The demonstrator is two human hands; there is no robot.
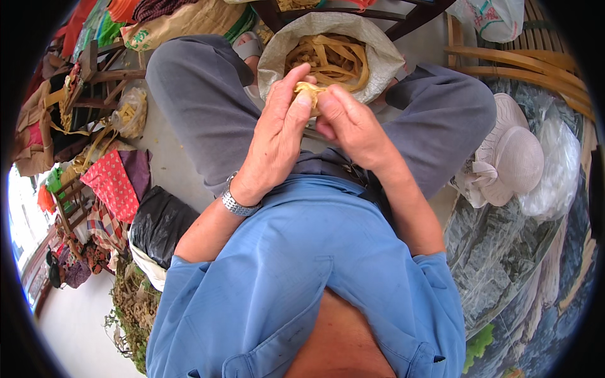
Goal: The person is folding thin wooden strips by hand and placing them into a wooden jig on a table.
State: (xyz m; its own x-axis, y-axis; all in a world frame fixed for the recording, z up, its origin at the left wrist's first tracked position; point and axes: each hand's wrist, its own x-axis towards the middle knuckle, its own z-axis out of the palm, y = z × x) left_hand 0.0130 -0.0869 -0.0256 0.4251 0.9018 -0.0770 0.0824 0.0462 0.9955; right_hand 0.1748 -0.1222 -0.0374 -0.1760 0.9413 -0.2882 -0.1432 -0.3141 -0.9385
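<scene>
A small crumpled, yellowish piece (309, 89) sits between the fingertips of both hands; it resembles the strips below it, though its exact kind is unclear. My left hand (282, 126) pinches it from the left, thumb pressed on it. From the right, my right hand (353, 123) grips it with thumb and curled fingers. Just beyond my hands, between my knees, stands an open white woven sack (277, 53) with its rim rolled outward. Long, flat, tan strips (334, 53) lie loosely coiled inside it. My hands hide part of the sack's near rim.
Dark wooden chair legs (403, 25) rise behind the sack. At left are a clear bag of yellowish pieces (130, 113), a red patterned cloth (112, 183) and a black plastic bag (162, 217). A pale brimmed hat (513, 154) and clear plastic (554, 164) lie at right.
</scene>
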